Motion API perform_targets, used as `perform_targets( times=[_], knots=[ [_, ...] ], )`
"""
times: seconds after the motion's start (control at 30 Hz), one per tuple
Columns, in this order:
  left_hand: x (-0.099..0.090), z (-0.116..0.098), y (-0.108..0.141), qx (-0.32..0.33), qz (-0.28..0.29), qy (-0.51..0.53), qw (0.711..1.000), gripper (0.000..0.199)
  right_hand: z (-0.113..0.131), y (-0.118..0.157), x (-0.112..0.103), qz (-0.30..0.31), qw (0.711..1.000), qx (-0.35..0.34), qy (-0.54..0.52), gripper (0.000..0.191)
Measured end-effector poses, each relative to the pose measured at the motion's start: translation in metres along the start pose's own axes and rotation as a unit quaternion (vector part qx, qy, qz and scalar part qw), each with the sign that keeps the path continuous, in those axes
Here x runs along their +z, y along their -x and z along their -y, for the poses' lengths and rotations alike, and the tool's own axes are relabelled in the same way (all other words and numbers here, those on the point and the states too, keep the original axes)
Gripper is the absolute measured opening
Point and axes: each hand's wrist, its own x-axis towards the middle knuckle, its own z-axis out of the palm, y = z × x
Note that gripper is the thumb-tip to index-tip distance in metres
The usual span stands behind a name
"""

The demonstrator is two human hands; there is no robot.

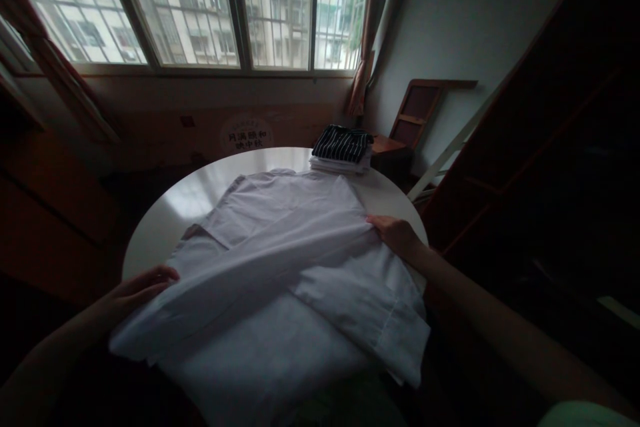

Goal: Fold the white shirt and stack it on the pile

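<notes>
A white short-sleeved shirt is spread over a round white table, its near part hanging past the front edge. At the lower left, my left hand pinches the shirt's cloth. Farther up on the right, my right hand grips another part of the same cloth between thumb and fingers. Between the two hands a long band of fabric is lifted and pulled taut, slanting from lower left to upper right. One sleeve lies toward the right front, its hem over the table's edge.
On the far side of the round white table sits a stack of folded clothes, with a black striped garment on top. Beyond it are a wooden chair and a barred window. A dark wooden structure slants along the right.
</notes>
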Motion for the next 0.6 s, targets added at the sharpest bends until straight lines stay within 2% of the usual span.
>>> perform_targets(
  times=[0.1, 0.23, 0.3, 0.33, 0.4, 0.47, 0.53, 0.6],
  knots=[
    [-0.001, -0.001, 0.000, -0.031, 0.079, 0.066, 0.994, 0.061, 0.000, 0.001, 0.000, 0.003, 1.000, -0.010, 0.000, 0.028],
    [-0.007, 0.015, -0.004, -0.034, 0.108, 0.039, 0.993, 0.061, 0.002, 0.001, -0.003, -0.010, 1.000, -0.007, -0.007, 0.027],
    [-0.008, 0.027, -0.004, -0.007, 0.095, 0.031, 0.995, 0.064, 0.003, 0.001, -0.004, -0.018, 1.000, -0.004, -0.011, 0.027],
    [-0.008, 0.032, -0.001, 0.021, 0.063, 0.020, 0.998, 0.065, 0.003, 0.001, -0.004, -0.021, 1.000, -0.004, -0.012, 0.027],
    [-0.004, 0.039, 0.010, 0.108, -0.044, -0.034, 0.993, 0.066, 0.003, 0.001, -0.003, -0.025, 1.000, -0.003, -0.015, 0.027],
    [0.003, 0.042, 0.027, 0.211, -0.117, -0.113, 0.964, 0.064, 0.002, 0.001, -0.002, -0.027, 0.999, -0.004, -0.017, 0.027],
    [0.010, 0.042, 0.044, 0.294, -0.093, -0.181, 0.934, 0.057, 0.001, 0.001, -0.002, -0.029, 0.999, -0.008, -0.020, 0.027],
    [0.018, 0.043, 0.056, 0.338, -0.054, -0.221, 0.913, 0.049, 0.001, 0.002, -0.001, -0.032, 0.999, -0.009, -0.021, 0.027]
  ],
)
